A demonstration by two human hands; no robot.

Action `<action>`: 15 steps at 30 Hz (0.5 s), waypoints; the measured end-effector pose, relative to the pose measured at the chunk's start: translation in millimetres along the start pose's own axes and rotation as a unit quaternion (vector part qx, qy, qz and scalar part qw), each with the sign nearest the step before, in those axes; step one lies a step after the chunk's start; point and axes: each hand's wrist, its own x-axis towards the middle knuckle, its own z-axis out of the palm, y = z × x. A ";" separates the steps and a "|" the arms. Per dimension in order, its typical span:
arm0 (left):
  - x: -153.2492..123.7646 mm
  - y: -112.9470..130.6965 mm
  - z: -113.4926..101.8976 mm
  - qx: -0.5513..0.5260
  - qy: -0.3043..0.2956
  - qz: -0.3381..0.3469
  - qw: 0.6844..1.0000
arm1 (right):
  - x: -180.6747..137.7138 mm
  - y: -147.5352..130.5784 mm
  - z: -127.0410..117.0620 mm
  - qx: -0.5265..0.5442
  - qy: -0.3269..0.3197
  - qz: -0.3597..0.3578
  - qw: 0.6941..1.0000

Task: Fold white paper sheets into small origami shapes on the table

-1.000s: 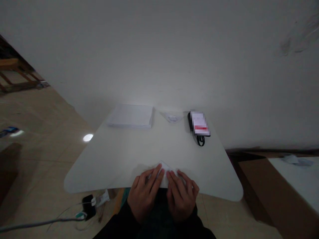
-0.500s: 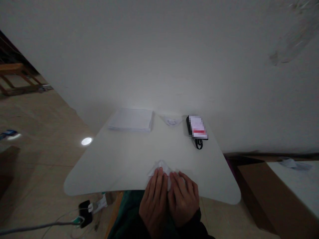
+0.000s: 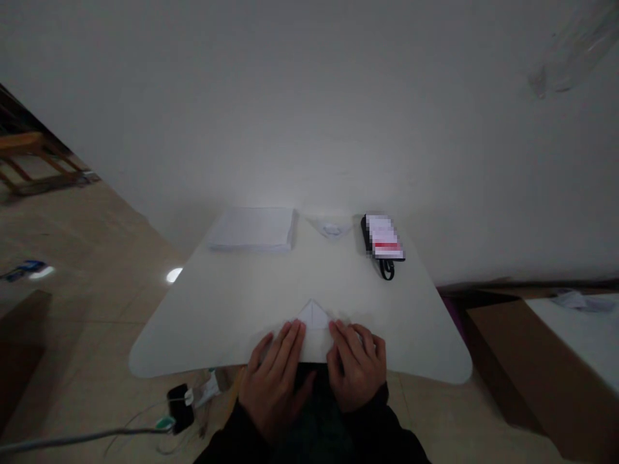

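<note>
A piece of white paper (image 3: 313, 316), folded to a point at its far end and with a crease line down the middle, lies near the front edge of the table. My left hand (image 3: 273, 377) rests at its left side, fingers stretched out and their tips pressing the paper's edge, the thumb held apart. On the right side, my right hand (image 3: 356, 367) lies with its index and middle fingertips on the paper; the fingers are partly bent and the thumb is tucked lower. The paper's lower sides are partly covered by both hands.
A stack of white paper (image 3: 252, 229) lies at the back left of the white table (image 3: 193, 322). A folded white paper piece (image 3: 331, 229) and a black-edged device with a strap (image 3: 384, 238) are at the back, near the wall. A cardboard box (image 3: 536, 361) stands at the right.
My left hand has slid left from the paper's middle to its left side, baring the pointed top and centre crease. My right hand stays about in place. The view has shifted slightly.
</note>
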 end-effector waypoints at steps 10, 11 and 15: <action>-6.0 -37.4 -10.0 0.063 -0.042 0.017 0.997 | 4.0 -0.8 -1.8 0.017 0.012 0.007 1.000; -8.4 -41.7 -10.5 0.073 -0.040 0.011 0.996 | 3.9 -1.5 -1.9 0.016 0.014 0.008 1.000; -15.5 -59.5 -12.7 0.069 -0.033 0.004 0.997 | 1.5 -3.9 -2.7 0.009 0.030 0.004 0.999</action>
